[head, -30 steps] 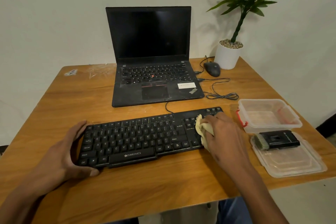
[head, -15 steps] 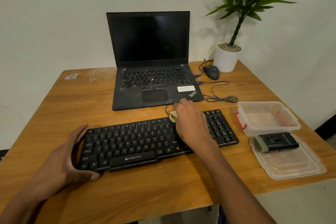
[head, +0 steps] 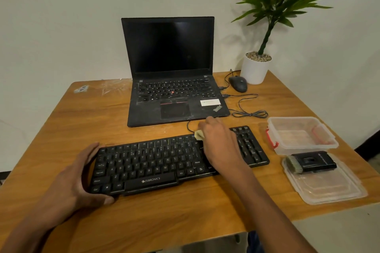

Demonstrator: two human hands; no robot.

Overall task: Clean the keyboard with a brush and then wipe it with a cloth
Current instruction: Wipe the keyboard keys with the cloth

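Note:
A black keyboard lies across the front of the wooden table. My left hand grips its left end, thumb at the front edge and fingers at the back. My right hand holds a pale yellow cloth pressed on the keys near the keyboard's back edge, right of the middle; only a corner of the cloth shows. The black brush with pale bristles lies on a clear plastic lid at the right.
An open black laptop stands behind the keyboard. A mouse with its coiled cable and a white potted plant sit at the back right. A clear plastic box stands by the keyboard's right end.
My right hand has carried the cloth from the keyboard's right part leftwards and back, to the rear edge right of the middle. My left hand has kept its grip on the left end.

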